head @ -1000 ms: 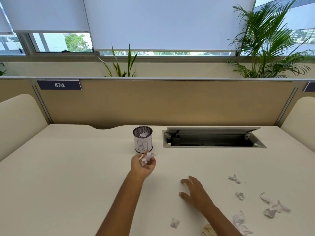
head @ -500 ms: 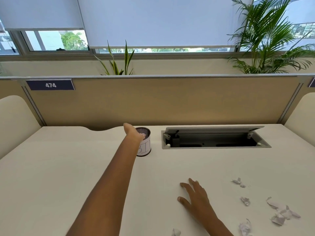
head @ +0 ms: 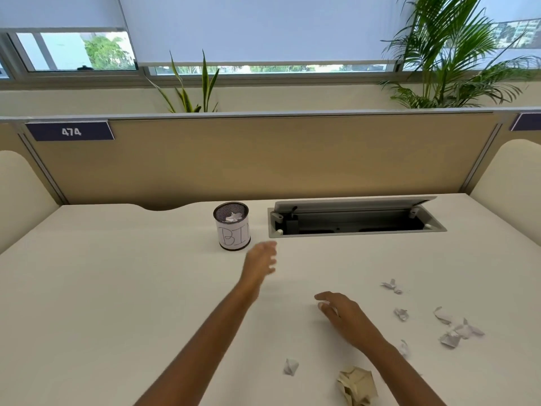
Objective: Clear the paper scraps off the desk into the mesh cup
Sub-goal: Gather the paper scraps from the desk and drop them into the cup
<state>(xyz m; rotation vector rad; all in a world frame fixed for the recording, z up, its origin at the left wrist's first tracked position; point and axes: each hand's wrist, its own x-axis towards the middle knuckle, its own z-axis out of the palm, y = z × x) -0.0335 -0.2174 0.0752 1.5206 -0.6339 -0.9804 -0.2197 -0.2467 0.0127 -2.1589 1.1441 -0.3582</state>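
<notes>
A black mesh cup [head: 232, 225] with a white paper label stands upright at the back middle of the desk [head: 117, 288], with crumpled paper inside. My left hand [head: 261, 260], blurred and holding nothing, hovers just in front and right of the cup with fingers apart. My right hand [head: 342, 315] rests flat on the desk, fingers spread, empty. White scraps lie to its right: one [head: 391, 285], one [head: 401, 313], a cluster [head: 456, 329], and one [head: 404, 348] beside my forearm. A small scrap [head: 290, 367] and a tan crumpled ball [head: 357, 388] lie near the front.
An open cable tray [head: 355, 219] with a raised lid is sunk into the desk right of the cup. A tan partition [head: 263, 159] with a "474" label closes the back. Cream side panels stand at both ends. Plants rise behind the partition.
My left hand carried a scrap to the cup, dropped it in, and has pulled back toward me, now empty. The right hand stayed on the desk.
</notes>
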